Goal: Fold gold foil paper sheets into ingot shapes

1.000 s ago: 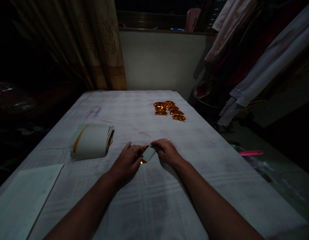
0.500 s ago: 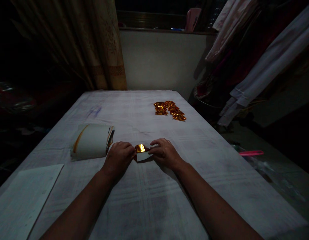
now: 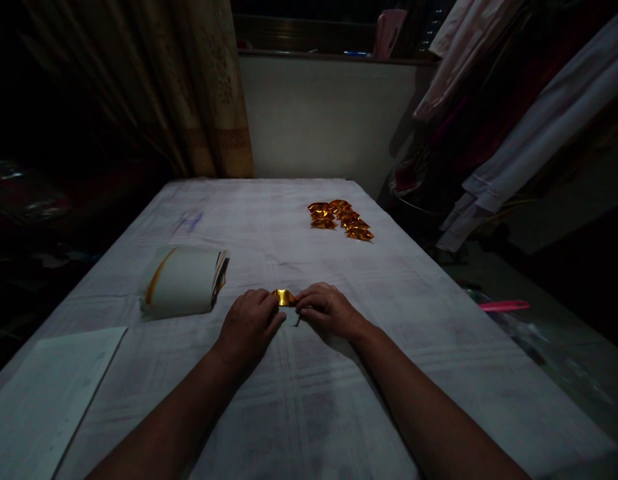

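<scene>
A small gold foil paper [image 3: 284,297] lies on the cloth-covered table [image 3: 299,407] between my two hands. My left hand [image 3: 251,325] pinches its left side with curled fingers. My right hand [image 3: 325,310] presses and pinches its right side, fingers bent over it. Most of the paper is hidden under my fingers; only a shiny gold patch shows. A stack of white-backed foil sheets [image 3: 183,281] sits just left of my left hand.
Several folded gold foil pieces [image 3: 340,219] lie in a group at the far right of the table. A white sheet [image 3: 43,400] lies at the near left corner. A curtain [image 3: 189,87] hangs behind; clothes [image 3: 513,127] hang at the right; a pink object [image 3: 503,306] lies on the floor.
The paper showed its white side and has been folded smaller, so now only a gold patch shows. Both hands have closed in over it, shifting slightly.
</scene>
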Tool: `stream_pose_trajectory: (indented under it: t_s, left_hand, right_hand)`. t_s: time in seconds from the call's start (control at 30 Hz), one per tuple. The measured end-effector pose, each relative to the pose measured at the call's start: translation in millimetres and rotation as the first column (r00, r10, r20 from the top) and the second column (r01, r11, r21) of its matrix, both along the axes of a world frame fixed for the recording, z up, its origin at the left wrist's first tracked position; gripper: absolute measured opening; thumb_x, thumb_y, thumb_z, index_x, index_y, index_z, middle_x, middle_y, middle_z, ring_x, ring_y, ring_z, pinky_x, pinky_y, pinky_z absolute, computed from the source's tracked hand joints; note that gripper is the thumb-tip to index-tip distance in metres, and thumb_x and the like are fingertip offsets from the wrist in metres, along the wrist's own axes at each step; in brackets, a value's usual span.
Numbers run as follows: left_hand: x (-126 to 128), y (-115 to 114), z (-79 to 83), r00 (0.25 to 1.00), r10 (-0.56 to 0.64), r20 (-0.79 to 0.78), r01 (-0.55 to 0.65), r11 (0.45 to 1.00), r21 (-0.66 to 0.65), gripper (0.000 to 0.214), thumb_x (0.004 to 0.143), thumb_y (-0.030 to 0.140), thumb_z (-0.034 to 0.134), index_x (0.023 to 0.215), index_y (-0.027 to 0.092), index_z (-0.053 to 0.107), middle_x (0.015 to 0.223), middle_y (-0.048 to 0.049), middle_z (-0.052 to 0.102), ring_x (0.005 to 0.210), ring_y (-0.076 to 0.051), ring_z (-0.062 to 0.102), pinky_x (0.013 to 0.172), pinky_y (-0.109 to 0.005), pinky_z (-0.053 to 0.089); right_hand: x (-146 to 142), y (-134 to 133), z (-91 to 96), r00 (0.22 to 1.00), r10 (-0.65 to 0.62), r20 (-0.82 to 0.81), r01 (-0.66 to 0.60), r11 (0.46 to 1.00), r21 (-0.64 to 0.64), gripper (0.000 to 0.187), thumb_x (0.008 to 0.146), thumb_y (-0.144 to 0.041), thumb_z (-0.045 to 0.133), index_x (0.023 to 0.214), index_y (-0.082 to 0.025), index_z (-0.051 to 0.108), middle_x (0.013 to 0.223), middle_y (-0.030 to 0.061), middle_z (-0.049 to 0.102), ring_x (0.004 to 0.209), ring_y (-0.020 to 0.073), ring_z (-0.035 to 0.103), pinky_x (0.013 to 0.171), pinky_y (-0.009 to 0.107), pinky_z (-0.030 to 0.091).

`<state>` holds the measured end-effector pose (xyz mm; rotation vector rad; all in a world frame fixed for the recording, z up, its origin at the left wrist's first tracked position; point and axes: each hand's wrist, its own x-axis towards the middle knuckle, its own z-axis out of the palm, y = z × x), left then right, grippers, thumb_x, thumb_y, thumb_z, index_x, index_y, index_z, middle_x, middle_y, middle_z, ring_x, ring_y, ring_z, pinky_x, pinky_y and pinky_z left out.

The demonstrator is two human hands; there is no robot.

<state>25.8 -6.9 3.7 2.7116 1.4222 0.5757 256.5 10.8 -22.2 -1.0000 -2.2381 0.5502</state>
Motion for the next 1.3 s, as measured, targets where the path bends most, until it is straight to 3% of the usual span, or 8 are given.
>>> stream_pose_trajectory:
  t_s: [0.23, 0.43, 0.63, 0.77, 1.03, 1.3]
  left_hand:
    - [1.3, -2.4, -5.7, 1.000, -0.031, 0.004, 0.031, 0.999, 0.011, 0.003, 0.092, 0.020, 0.060, 0.090, 0.019, 0.062, 0.093, -0.0069, 0.066, 0.088, -0.024, 0.061, 0.079, -0.037, 0.052]
    - [1.9, -11.9, -8.7, 0.984, -0.086, 0.154, 0.082, 0.996, 0.035, 0.005, 0.094, 0.019, 0.057, 0.092, 0.020, 0.061, 0.106, -0.0082, 0.066, 0.102, -0.024, 0.060, 0.089, -0.041, 0.054]
    - [1.1, -19.8, -7.3, 0.959, -0.194, 0.205, 0.192, 0.981, 0.028, 0.033, 0.097, 0.024, 0.055, 0.129, 0.023, 0.058, 0.117, -0.0104, 0.063, 0.111, -0.025, 0.059, 0.092, -0.042, 0.055]
    - [-1.1, -19.7, -6.9, 0.955, -0.255, 0.154, 0.257, 0.966, 0.002, 0.034, 0.097, 0.027, 0.056, 0.130, 0.026, 0.060, 0.115, -0.0100, 0.061, 0.108, -0.026, 0.059, 0.090, -0.044, 0.056]
    - [0.1, -21.2, -7.1, 0.971, -0.217, 0.104, 0.219, 0.976, -0.008, 0.034, 0.095, 0.026, 0.057, 0.128, 0.019, 0.062, 0.115, -0.0133, 0.063, 0.109, -0.028, 0.059, 0.092, -0.046, 0.056]
    - [0.5, -21.3, -6.9, 0.974, -0.193, 0.114, 0.197, 0.980, -0.022, 0.039, 0.093, 0.023, 0.060, 0.132, 0.021, 0.060, 0.125, -0.0135, 0.063, 0.119, -0.029, 0.058, 0.097, -0.047, 0.055]
  right_hand:
    - [-6.3, -1.9, -2.7, 0.995, -0.081, 0.053, 0.078, 0.995, 0.057, 0.004, 0.090, -0.025, 0.072, 0.087, -0.025, 0.075, 0.106, 0.0046, 0.076, 0.100, 0.0223, 0.066, 0.088, 0.039, 0.045]
    - [-11.4, -3.1, -6.7, 0.986, -0.134, 0.098, 0.128, 0.990, 0.065, 0.002, 0.090, -0.025, 0.072, 0.091, -0.024, 0.072, 0.104, 0.0045, 0.074, 0.101, 0.0224, 0.063, 0.087, 0.038, 0.042]
    - [-14.2, -4.5, -5.4, 0.976, -0.163, 0.147, 0.159, 0.987, 0.037, 0.005, 0.093, -0.024, 0.066, 0.096, -0.023, 0.070, 0.107, 0.0065, 0.072, 0.102, 0.0225, 0.061, 0.088, 0.038, 0.041]
    - [-16.7, -5.0, -4.1, 0.972, -0.190, 0.137, 0.191, 0.982, 0.008, 0.005, 0.091, -0.020, 0.067, 0.094, -0.022, 0.069, 0.108, 0.0066, 0.072, 0.102, 0.0221, 0.061, 0.089, 0.038, 0.041]
    - [-12.0, -3.9, -3.3, 0.977, -0.202, 0.073, 0.204, 0.979, -0.022, 0.020, 0.089, -0.014, 0.064, 0.105, -0.025, 0.070, 0.100, 0.0039, 0.075, 0.095, 0.0217, 0.066, 0.087, 0.037, 0.045]
    - [-9.5, -4.2, -9.5, 0.982, -0.172, 0.080, 0.165, 0.982, 0.089, 0.019, 0.091, -0.021, 0.068, 0.108, -0.027, 0.076, 0.106, 0.0072, 0.075, 0.099, 0.0235, 0.065, 0.087, 0.040, 0.047]
